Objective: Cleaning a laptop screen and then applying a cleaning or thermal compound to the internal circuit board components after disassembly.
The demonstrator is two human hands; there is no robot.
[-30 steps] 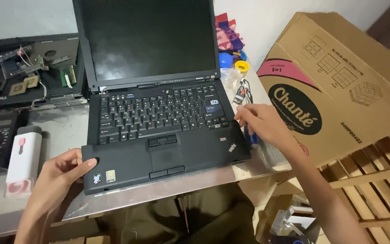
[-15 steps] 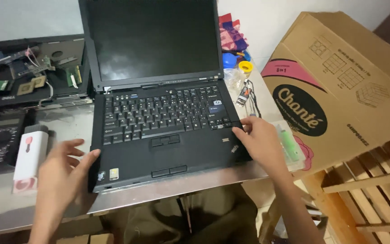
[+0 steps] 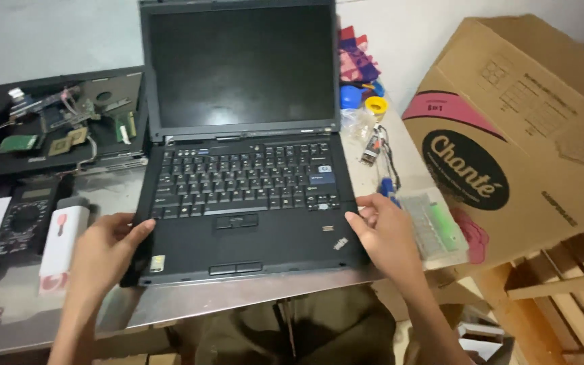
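Holding item: black open laptop computer with dark screen, lid upright, base flat on the grey metal worktop, near edge close to the worktop's near edge.

Left hand: grip wrapped on the near-left corner of the laptop base, thumb lying on the palm rest, fingers curled over the left side edge; the laptop sits to the right of this hand.

Right hand: grip closed on the near-right corner of the base, thumb on top of the palm rest, fingers down the right side edge; the laptop sits to the left of this hand. The base lies between the two hands, held at both near corners.

Left of the laptop: white oblong device with a red mark, just beside the left hand; black multimeter with a dial further left; black opened laptop chassis with exposed circuit boards at the far left.

Right of the laptop: clear plastic case with a green insert, just beside the right hand; blue-handled tool; yellow tape roll at the far side.

Far right: large brown cardboard box with a black oval print, tilted; wooden slatted crate below it.
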